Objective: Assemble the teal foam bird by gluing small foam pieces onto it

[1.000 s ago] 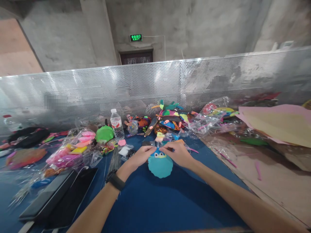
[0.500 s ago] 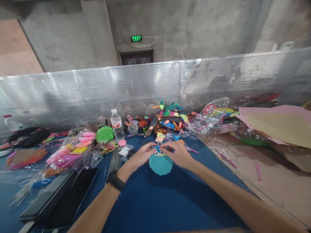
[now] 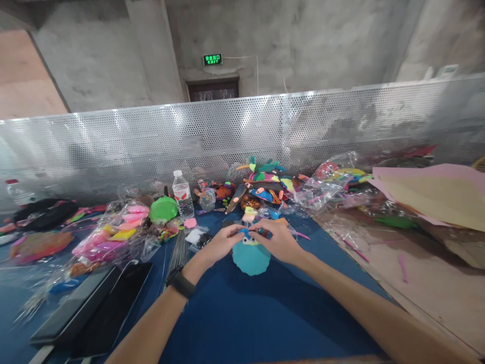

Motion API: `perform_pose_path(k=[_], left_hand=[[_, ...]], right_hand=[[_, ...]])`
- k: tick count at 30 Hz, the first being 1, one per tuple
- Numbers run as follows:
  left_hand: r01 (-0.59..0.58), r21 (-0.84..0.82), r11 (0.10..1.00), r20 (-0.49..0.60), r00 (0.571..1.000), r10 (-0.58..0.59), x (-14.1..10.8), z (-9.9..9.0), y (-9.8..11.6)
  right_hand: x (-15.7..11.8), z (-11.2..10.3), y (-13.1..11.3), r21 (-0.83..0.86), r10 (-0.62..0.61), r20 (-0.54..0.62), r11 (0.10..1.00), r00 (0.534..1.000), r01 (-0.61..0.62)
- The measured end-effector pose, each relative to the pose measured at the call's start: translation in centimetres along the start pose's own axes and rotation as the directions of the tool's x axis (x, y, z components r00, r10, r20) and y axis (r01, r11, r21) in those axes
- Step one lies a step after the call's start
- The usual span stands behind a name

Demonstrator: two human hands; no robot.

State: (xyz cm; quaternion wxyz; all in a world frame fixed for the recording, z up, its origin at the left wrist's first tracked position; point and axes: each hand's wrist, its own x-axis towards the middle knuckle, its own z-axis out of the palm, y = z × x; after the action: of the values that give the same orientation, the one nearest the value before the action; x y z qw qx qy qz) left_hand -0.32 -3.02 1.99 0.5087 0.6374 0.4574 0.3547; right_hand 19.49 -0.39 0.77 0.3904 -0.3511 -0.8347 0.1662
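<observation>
A flat turquoise piece with a scalloped edge [image 3: 251, 259] lies on the blue table between my hands. At its top sit two small googly eyes on a pale yellow patch, with a bit of blue clay [image 3: 246, 232] above them. My left hand [image 3: 226, 241] pinches the blue clay from the left, and my right hand [image 3: 276, 238] has its fingers closed on the same clay from the right. The fingertips of both hands nearly meet and partly hide the clay. A black watch is on my left wrist.
Behind my hands lies a heap of colorful clay figures [image 3: 261, 189]. A water bottle [image 3: 183, 196] stands left of it. Black devices [image 3: 111, 308] lie at the front left, near bagged clay [image 3: 109, 237]. Pink and yellow sheets [image 3: 435, 197] sit on the right over a board. A perforated metal screen [image 3: 235, 131] runs behind.
The turquoise piece has shifted very slightly right and toward me. Both hands stay at the blue clay, with only slight finger movement.
</observation>
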Motion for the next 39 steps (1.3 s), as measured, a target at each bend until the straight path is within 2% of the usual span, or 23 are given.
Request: perform_pose_path(k=[6, 23, 32, 39], left_hand=[[0.018, -0.014, 1.000, -0.006, 1.000, -0.018, 0.02, 0.04, -0.02], [-0.032, 0.031, 0.999, 0.005, 0.999, 0.031, -0.42, 0.36, 0.84], [-0.059, -0.019, 0.998, 0.021, 0.998, 0.060, -0.17, 0.31, 0.43], [-0.066, -0.059, 0.996, 0.042, 0.997, 0.068, -0.06, 0.27, 0.30]], right_hand=[[0.05, -0.03, -0.09, -0.014, 0.013, -0.004, 1.000, 1.000, -0.013], [0.00, 0.09, 0.23, 0.024, 0.026, 0.001, 0.999, 1.000, -0.026], [-0.02, 0.06, 0.07, -0.021, 0.021, 0.010, 1.000, 1.000, -0.021], [-0.08, -0.09, 0.04, 0.011, -0.024, 0.020, 1.000, 1.000, 0.024]])
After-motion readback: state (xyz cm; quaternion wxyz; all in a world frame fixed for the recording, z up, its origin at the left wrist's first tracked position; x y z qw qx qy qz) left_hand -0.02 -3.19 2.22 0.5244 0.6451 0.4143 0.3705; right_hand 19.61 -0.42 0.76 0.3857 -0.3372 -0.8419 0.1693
